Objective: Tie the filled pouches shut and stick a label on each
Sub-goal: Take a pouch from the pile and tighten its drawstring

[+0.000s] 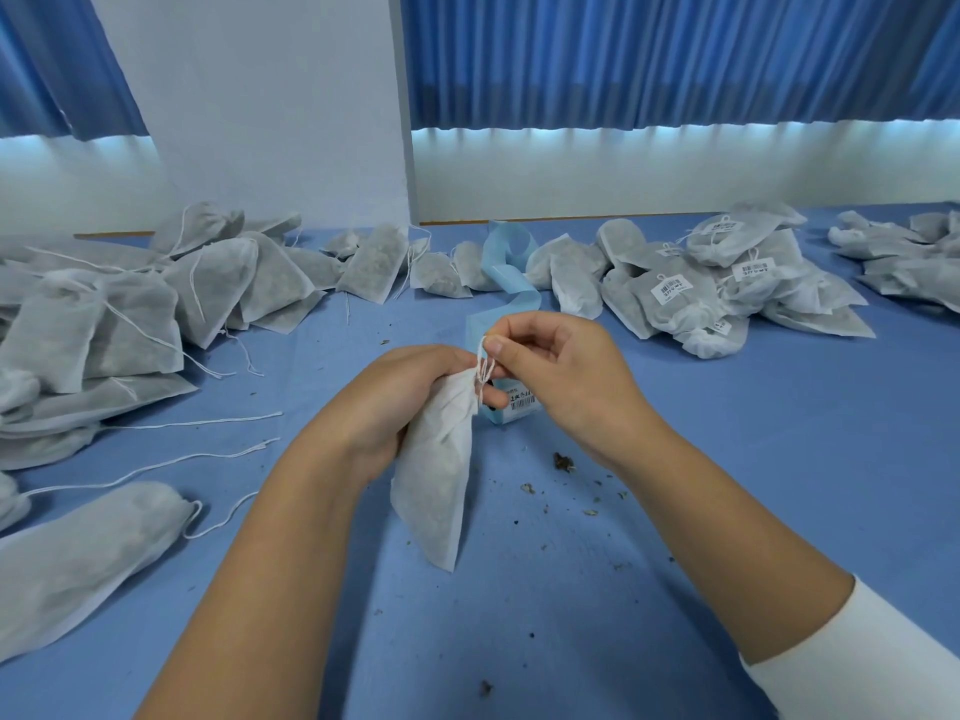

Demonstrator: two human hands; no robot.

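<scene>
Reaching in with both forearms over the blue table (675, 537), a white sleeve (883, 657) pushed up on the right one. Passing over dark crumbs of spilled filling (563, 462) scattered just right of the work. Holding one filled white pouch (441, 485) upright at centre, its lower corner hanging close to the tabletop, contact there being impossible to tell. Clenching the left hand (410, 387) round the gathered neck, fingers curled about the fabric. Pinching the white drawstring (484, 362) between thumb and forefinger of the right hand (561, 376), looping it just above the neck, the knot seemingly being formed and not yet pulled snug. Risking, by judgement, a slack knot on any slip of that thin string from the pinch, with the neck reopening and shedding filling like those crumbs. Risking too a snapped string or torn fabric from too sharp a tug. Having a barcode label (522, 402) lying ready on the pale blue backing strip (506, 267) just beyond the hands, partly hidden by them. Facing untied pouches (130, 314) heaped far left with strings trailing, labelled pouches (727, 283) stacked far right, blue curtains (675, 54) hanging behind.
</scene>
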